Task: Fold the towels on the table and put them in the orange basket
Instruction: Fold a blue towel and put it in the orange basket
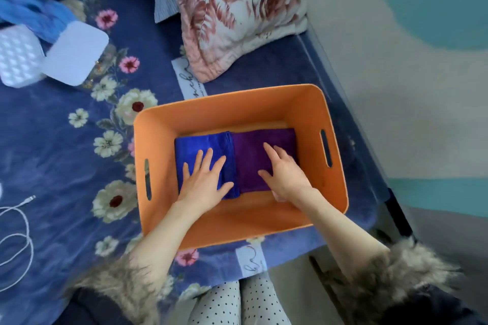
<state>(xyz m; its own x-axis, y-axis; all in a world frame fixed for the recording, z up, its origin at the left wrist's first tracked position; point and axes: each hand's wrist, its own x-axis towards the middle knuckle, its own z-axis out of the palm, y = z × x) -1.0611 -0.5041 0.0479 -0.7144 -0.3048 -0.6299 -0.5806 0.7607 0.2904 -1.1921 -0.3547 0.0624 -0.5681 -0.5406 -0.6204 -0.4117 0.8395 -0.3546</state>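
An orange basket (158, 129) with slotted handles stands on a blue flowered bedspread. Inside it two folded towels lie side by side: a blue towel (195, 144) on the left and a purple towel (253, 145) on the right. My left hand (204, 179) lies flat on the blue towel with fingers spread and straight. On the purple towel rests my right hand (284, 171), its fingers straight and pressing on the cloth. Both forearms reach down over the basket's near wall.
A flowered pillow (237, 13) lies behind the basket. At the far left are a white box with open lid (52, 55) and crumpled blue cloth (34, 13). A white cable (18, 240) curls at the left edge. The bed's right edge (351, 119) runs beside the basket.
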